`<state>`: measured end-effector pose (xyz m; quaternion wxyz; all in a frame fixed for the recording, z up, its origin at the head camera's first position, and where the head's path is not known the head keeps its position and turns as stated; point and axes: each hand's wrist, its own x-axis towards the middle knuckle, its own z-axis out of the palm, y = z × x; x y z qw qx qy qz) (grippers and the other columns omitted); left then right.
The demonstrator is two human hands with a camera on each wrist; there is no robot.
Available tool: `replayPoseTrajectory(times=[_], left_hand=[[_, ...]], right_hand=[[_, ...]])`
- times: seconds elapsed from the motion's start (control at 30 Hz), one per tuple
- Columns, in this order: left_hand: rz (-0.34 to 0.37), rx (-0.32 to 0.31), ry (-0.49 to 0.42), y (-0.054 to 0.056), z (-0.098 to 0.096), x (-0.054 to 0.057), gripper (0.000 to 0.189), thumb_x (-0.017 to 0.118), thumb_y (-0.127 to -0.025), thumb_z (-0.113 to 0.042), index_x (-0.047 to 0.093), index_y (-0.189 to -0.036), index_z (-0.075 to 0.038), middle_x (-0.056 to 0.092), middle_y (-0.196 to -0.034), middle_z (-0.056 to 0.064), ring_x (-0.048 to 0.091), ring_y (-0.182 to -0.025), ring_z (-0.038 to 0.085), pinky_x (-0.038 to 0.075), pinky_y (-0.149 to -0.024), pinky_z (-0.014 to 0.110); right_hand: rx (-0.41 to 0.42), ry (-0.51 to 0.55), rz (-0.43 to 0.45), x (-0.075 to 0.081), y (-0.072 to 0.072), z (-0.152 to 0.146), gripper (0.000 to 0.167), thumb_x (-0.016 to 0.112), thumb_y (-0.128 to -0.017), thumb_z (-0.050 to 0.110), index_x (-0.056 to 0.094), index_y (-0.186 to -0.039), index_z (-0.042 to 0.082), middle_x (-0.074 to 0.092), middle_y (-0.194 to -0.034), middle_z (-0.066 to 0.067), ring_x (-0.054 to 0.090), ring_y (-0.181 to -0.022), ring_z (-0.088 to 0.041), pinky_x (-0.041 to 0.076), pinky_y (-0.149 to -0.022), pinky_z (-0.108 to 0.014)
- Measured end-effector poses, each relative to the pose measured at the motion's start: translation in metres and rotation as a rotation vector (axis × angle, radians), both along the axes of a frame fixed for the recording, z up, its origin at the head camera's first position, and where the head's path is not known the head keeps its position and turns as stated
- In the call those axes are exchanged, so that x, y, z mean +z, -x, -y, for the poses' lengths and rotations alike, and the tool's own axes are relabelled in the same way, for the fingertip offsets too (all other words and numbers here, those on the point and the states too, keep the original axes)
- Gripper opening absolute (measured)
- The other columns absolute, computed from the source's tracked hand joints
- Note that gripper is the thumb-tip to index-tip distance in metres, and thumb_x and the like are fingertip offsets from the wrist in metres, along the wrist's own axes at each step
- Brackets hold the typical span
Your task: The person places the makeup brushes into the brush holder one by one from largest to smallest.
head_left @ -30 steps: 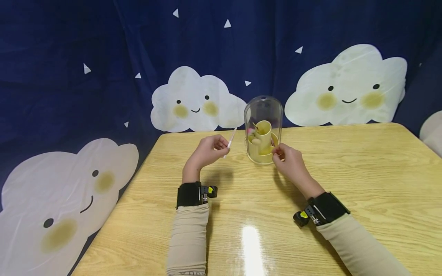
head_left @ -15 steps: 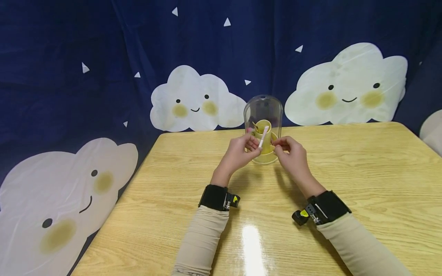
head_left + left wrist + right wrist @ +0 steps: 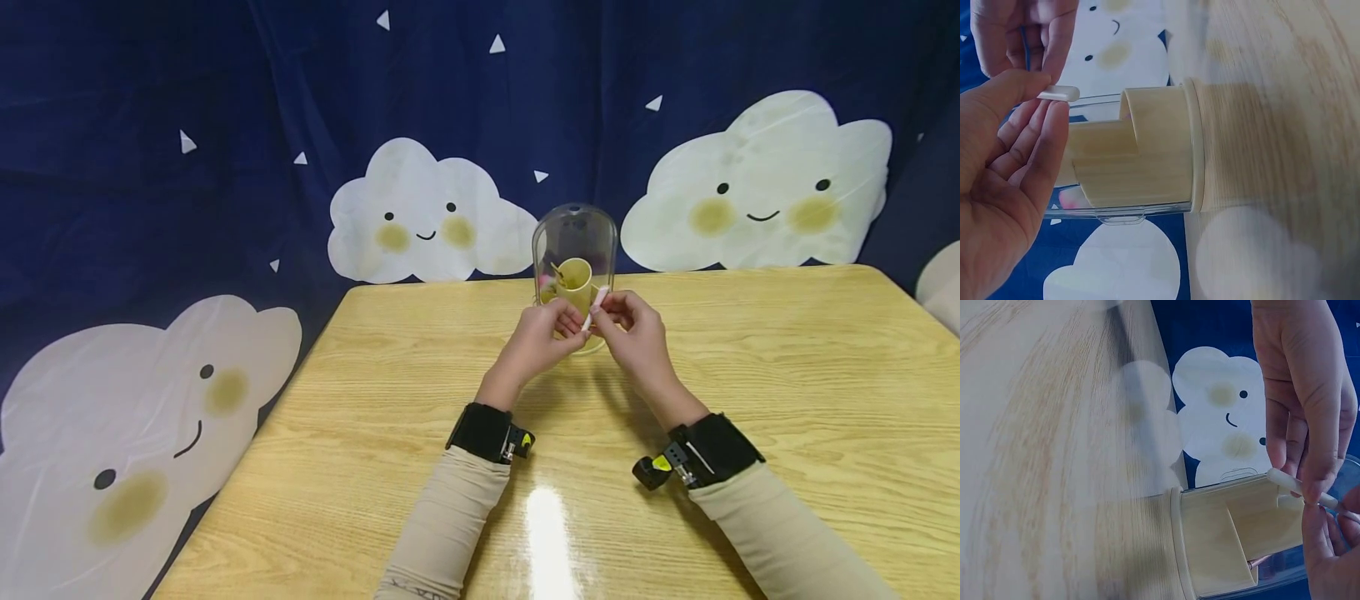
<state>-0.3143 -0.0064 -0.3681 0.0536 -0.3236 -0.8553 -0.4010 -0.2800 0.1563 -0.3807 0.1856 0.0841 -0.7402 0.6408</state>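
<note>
My left hand pinches the lower end of a thin white stick with a pale pink upper part between thumb and fingers. At the stick's upper part, my right hand's thumb and fingertips close on it, so the two hands meet. In the right wrist view the left hand comes from above and the white stick slants between both hands. Just behind them stands a cream holder under a clear domed cover. The hands hide much of the holder's lower part.
A wood-grain table carries the holder near its far edge. Inside the holder are a dark thin stick and something pink. A dark blue curtain with smiling white clouds hangs behind the table.
My left hand has moved right with the white stick, from beside the holder to its front, and now meets my right hand, whose fingertips now grip the stick's upper part.
</note>
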Motion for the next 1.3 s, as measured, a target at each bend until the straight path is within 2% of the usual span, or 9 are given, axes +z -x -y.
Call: replayPoseTrajectory(times=[0.2, 0.37, 0.6, 0.87, 0.97, 1.1, 1.3], left_hand=[[0.014, -0.007, 0.048, 0.001, 0.004, 0.002, 0.018, 0.076, -0.091, -0.01, 0.065, -0.101, 0.0, 0.07, -0.092, 0.008, 0.067, -0.081, 0.013, 0.055, -0.076, 0.02], [0.032, -0.007, 0.108, 0.003, 0.007, 0.001, 0.019, 0.076, -0.091, -0.009, 0.066, -0.103, 0.002, 0.071, -0.091, 0.008, 0.067, -0.081, 0.013, 0.052, -0.073, 0.015], [0.077, 0.017, 0.286, 0.002, 0.005, -0.001, 0.033, 0.076, -0.092, -0.014, 0.066, -0.12, 0.002, 0.073, -0.094, 0.007, 0.068, -0.085, 0.012, 0.052, -0.076, 0.016], [0.084, 0.037, 0.424, 0.0, -0.001, -0.007, 0.044, 0.073, -0.095, -0.019, 0.062, -0.134, -0.002, 0.071, -0.094, 0.003, 0.064, -0.083, 0.011, 0.05, -0.073, 0.02], [0.08, 0.052, 0.482, 0.0, -0.002, -0.01, 0.05, 0.071, -0.096, -0.023, 0.058, -0.14, -0.003, 0.07, -0.102, 0.006, 0.064, -0.09, 0.014, 0.051, -0.078, 0.024], [0.076, 0.082, 0.55, -0.001, -0.004, -0.013, 0.057, 0.069, -0.098, -0.029, 0.052, -0.147, -0.007, 0.067, -0.119, 0.008, 0.064, -0.105, 0.017, 0.052, -0.091, 0.029], [0.088, 0.105, 0.576, -0.002, -0.005, -0.013, 0.057, 0.067, -0.099, -0.031, 0.05, -0.149, -0.01, 0.057, -0.143, 0.012, 0.058, -0.126, 0.022, 0.047, -0.105, 0.032]], right_hand=[[-0.039, -0.022, -0.045, -0.001, 0.001, -0.001, 0.027, 0.063, -0.1, 0.009, 0.059, -0.116, -0.013, 0.062, -0.109, -0.023, 0.062, -0.087, -0.007, 0.056, -0.077, -0.016], [-0.108, -0.046, -0.076, -0.002, 0.002, -0.004, 0.025, 0.066, -0.099, 0.01, 0.062, -0.114, -0.01, 0.065, -0.107, -0.021, 0.062, -0.09, -0.006, 0.054, -0.077, -0.011], [-0.195, -0.078, -0.111, -0.005, 0.005, -0.009, 0.022, 0.07, -0.096, 0.012, 0.07, -0.11, -0.005, 0.071, -0.104, -0.018, 0.064, -0.089, -0.002, 0.051, -0.079, -0.011], [-0.219, -0.129, -0.088, -0.009, 0.005, -0.01, 0.024, 0.069, -0.097, 0.014, 0.07, -0.112, -0.004, 0.072, -0.106, -0.018, 0.064, -0.091, -0.003, 0.051, -0.077, -0.007], [-0.224, -0.14, -0.098, -0.01, 0.006, -0.011, 0.023, 0.069, -0.097, 0.014, 0.071, -0.112, -0.004, 0.072, -0.106, -0.018, 0.064, -0.09, -0.002, 0.05, -0.077, -0.007], [-0.219, -0.139, -0.109, -0.01, 0.006, -0.011, 0.023, 0.069, -0.097, 0.014, 0.071, -0.111, -0.004, 0.072, -0.105, -0.018, 0.064, -0.088, 0.001, 0.05, -0.076, -0.007], [-0.216, -0.143, -0.103, -0.011, 0.005, -0.011, 0.022, 0.069, -0.097, 0.015, 0.072, -0.111, -0.003, 0.072, -0.105, -0.017, 0.063, -0.088, 0.0, 0.05, -0.075, -0.007]])
